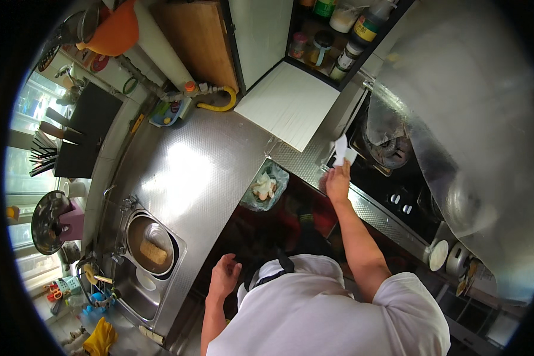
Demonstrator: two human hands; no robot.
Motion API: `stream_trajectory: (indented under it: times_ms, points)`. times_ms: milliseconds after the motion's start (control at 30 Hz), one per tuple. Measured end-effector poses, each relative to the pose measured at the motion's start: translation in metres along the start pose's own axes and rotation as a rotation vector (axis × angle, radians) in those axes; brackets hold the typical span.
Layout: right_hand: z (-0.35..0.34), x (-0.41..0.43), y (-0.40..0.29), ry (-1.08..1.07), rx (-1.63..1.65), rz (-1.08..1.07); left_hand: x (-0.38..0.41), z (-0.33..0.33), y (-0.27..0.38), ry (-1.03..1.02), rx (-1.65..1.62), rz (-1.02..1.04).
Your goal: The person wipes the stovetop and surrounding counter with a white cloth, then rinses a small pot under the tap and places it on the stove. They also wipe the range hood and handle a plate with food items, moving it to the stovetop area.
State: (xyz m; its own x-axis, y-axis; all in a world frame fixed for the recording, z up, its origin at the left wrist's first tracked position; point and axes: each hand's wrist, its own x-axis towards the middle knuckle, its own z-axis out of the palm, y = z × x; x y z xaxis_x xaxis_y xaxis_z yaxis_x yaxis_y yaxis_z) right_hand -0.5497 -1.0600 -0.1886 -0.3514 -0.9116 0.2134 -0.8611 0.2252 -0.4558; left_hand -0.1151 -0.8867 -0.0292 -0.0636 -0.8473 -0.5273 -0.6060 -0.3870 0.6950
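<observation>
A white tissue or cloth [341, 152] is held in the fingers of my right hand [339, 180], at the steel counter strip beside the black gas stove [374, 184]. Low in front of my body is my left hand [224, 273], its fingers loosely curled with nothing seen in them. Between the two hands, at the counter's corner, hangs a plastic waste bag [266, 187] holding crumpled tissue and scraps. A gas burner [389, 149] sits just beyond the cloth, partly behind a clear or silvery sheet [471, 111].
The steel sink [147, 289] at the left holds a pot [149, 244] with a sponge-like tan block in water. An open cabinet [289, 62] of jars and bottles juts out above the counter. A knife block [84, 133] stands by the window.
</observation>
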Motion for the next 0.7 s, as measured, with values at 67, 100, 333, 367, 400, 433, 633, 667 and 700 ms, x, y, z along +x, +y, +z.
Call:
stream_trajectory:
  times_ms: [67, 100, 333, 367, 400, 433, 633, 667, 700]
  points:
    - [0.01, -0.001, -0.024, -0.083, -0.039, -0.046, -0.001, 0.0, 0.002, 0.002, 0.002, 0.001]
    - [0.017, -0.001, -0.035, -0.109, -0.049, -0.069, -0.002, 0.0, 0.002, 0.006, 0.004, 0.005]
    - [0.032, -0.03, -0.092, -0.136, -0.021, -0.196, -0.009, 0.007, -0.015, 0.009, -0.052, -0.022]
    - [0.036, -0.032, -0.1, -0.169, 0.063, -0.192, -0.012, 0.007, -0.018, 0.01, -0.052, -0.038]
    - [0.039, -0.035, -0.107, -0.139, 0.115, -0.227, -0.013, 0.007, -0.018, 0.004, -0.05, -0.048]
    - [0.044, -0.038, -0.115, -0.109, 0.167, -0.261, -0.015, 0.007, -0.019, -0.003, -0.048, -0.058]
    - [0.041, -0.059, -0.17, -0.28, 0.589, -0.111, -0.019, 0.0, -0.029, 0.024, -0.074, -0.065]
    - [0.034, -0.057, -0.177, -0.252, 0.588, -0.096, -0.02, -0.001, -0.032, 0.043, -0.092, -0.064]
    - [0.036, -0.052, -0.178, -0.177, 0.565, -0.146, -0.022, -0.004, -0.032, 0.047, -0.096, -0.074]
